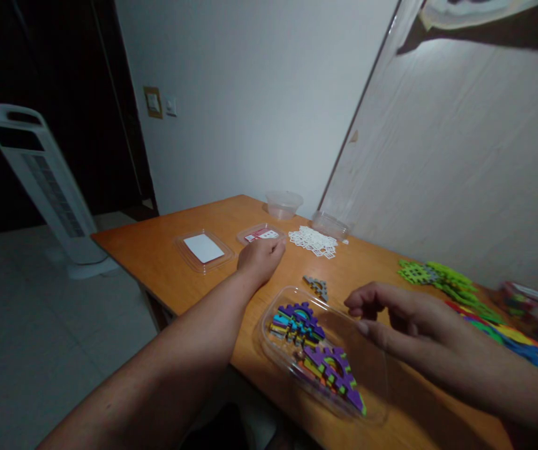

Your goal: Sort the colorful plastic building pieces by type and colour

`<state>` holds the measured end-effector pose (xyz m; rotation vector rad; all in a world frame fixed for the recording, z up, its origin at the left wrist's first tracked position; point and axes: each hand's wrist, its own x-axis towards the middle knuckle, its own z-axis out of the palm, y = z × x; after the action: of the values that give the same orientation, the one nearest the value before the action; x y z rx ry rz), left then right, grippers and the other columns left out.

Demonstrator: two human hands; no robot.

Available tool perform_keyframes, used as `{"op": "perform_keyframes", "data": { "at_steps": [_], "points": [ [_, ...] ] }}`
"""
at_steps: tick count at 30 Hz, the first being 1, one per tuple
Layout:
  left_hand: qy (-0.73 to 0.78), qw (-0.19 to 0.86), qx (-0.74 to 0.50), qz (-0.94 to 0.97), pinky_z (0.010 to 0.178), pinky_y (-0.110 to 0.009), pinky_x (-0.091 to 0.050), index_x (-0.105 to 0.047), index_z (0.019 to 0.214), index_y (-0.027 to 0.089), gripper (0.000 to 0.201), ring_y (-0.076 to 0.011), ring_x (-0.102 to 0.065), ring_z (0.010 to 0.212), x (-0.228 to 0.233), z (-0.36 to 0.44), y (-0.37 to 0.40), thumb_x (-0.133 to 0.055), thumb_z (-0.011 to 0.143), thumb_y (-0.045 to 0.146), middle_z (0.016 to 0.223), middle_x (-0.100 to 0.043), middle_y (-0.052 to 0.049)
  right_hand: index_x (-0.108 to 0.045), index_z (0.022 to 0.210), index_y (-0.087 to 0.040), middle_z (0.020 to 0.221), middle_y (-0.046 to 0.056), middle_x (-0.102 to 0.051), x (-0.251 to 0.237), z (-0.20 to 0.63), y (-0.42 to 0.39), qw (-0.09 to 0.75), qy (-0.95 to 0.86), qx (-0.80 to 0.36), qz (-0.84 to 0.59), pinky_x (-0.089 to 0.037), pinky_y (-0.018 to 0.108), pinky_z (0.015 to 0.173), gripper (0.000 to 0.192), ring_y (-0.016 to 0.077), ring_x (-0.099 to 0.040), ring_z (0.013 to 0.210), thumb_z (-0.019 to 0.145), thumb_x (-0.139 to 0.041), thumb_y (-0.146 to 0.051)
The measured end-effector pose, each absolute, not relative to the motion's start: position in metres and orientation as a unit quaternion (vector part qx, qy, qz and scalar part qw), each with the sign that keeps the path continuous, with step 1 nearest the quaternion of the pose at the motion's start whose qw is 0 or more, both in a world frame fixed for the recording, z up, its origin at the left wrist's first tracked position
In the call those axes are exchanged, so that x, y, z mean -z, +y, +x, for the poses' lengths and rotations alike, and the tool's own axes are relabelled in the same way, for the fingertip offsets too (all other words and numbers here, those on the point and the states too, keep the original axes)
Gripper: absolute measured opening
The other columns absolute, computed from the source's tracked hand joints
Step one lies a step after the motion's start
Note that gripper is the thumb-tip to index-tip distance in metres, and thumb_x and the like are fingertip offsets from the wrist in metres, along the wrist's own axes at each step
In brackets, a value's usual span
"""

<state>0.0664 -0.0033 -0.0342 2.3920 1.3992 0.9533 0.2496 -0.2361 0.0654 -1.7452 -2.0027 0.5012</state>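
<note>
My left hand [260, 259] is closed, its fingers curled, just in front of a shallow clear plastic tray [246, 239] with red-and-white printed cards. What those fingers hold, if anything, is hidden. Over the far right rim of a clear plastic container [278, 365], my right hand [398, 315] hovers with thumb and fingers apart, nothing visible between them. Inside the container lie stacks of toothed foam pieces, with a purple triangular piece [332, 365] on top of the nearer stack. A grey toothed piece [316, 287] rests on the table between my hands.
White cards [313, 240] lie in a spread heap. Another clear tray [187, 250] holds a white card [204, 248]. Behind stand a round tub [284, 204] and a clear box [329, 226]. Green lattice pieces [456, 286] and colourful pieces lie at right.
</note>
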Motion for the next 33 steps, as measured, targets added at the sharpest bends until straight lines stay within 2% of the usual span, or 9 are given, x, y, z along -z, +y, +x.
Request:
{"op": "perform_keyframes", "data": {
  "at_steps": [5, 10, 16, 22, 28, 33],
  "points": [
    [0.480, 0.112, -0.316, 0.811, 0.057, -0.031, -0.022, -0.076, 0.090, 0.023, 0.057, -0.0196, -0.058, 0.069, 0.031, 0.067, -0.004, -0.031, 0.098, 0.057, 0.084, -0.074, -0.008, -0.067, 0.101, -0.021, 0.093, 0.007, -0.073, -0.048, 0.282, -0.190, 0.269, -0.667, -0.134, -0.682, -0.051, 0.033, 0.074, 0.026, 0.0218, -0.066, 0.085, 0.090, -0.056, -0.041],
    [0.475, 0.108, -0.321, 0.812, 0.056, -0.032, -0.021, -0.076, 0.086, 0.024, 0.058, -0.0193, -0.057, 0.067, 0.030, 0.066, -0.005, -0.030, 0.098, 0.057, 0.082, -0.073, -0.008, -0.070, 0.108, -0.015, 0.101, 0.012, -0.074, -0.022, 0.284, -0.152, 0.231, -0.661, -0.120, -0.704, -0.052, 0.038, 0.076, 0.036, 0.0251, -0.068, 0.087, 0.087, -0.056, -0.042],
    [0.487, 0.113, -0.322, 0.804, 0.057, -0.031, -0.022, -0.076, 0.086, 0.024, 0.058, -0.0194, -0.057, 0.067, 0.029, 0.066, -0.007, -0.031, 0.097, 0.058, 0.082, -0.073, -0.007, -0.070, 0.115, -0.013, 0.102, 0.013, -0.074, -0.006, 0.276, -0.129, 0.161, -0.670, -0.142, -0.711, -0.051, 0.033, 0.071, 0.054, 0.0237, -0.068, 0.084, 0.080, -0.068, -0.053],
    [0.483, 0.116, -0.324, 0.805, 0.055, -0.031, -0.020, -0.076, 0.087, 0.025, 0.058, -0.0188, -0.056, 0.065, 0.029, 0.067, -0.008, -0.031, 0.098, 0.059, 0.081, -0.073, -0.007, -0.072, 0.088, -0.017, 0.081, 0.006, -0.074, -0.001, 0.272, -0.127, 0.145, -0.661, -0.142, -0.722, -0.046, 0.029, 0.061, 0.023, 0.0192, -0.064, 0.071, 0.075, -0.069, -0.036],
    [0.492, 0.112, -0.322, 0.801, 0.057, -0.031, -0.022, -0.077, 0.090, 0.025, 0.060, -0.0196, -0.057, 0.068, 0.031, 0.067, -0.008, -0.029, 0.098, 0.060, 0.083, -0.074, -0.008, -0.067, 0.087, -0.017, 0.075, 0.004, -0.068, -0.019, 0.272, -0.143, 0.184, -0.642, -0.147, -0.729, -0.043, 0.029, 0.058, 0.020, 0.0180, -0.060, 0.068, 0.077, -0.063, -0.034],
    [0.483, 0.115, -0.320, 0.806, 0.057, -0.031, -0.024, -0.077, 0.091, 0.024, 0.059, -0.0197, -0.057, 0.069, 0.032, 0.067, -0.007, -0.030, 0.098, 0.059, 0.084, -0.073, -0.008, -0.065, 0.093, -0.020, 0.079, 0.002, -0.067, -0.051, 0.261, -0.182, 0.224, -0.687, -0.205, -0.660, -0.044, 0.028, 0.061, 0.020, 0.0161, -0.059, 0.070, 0.087, -0.058, -0.037]
  ]
}}
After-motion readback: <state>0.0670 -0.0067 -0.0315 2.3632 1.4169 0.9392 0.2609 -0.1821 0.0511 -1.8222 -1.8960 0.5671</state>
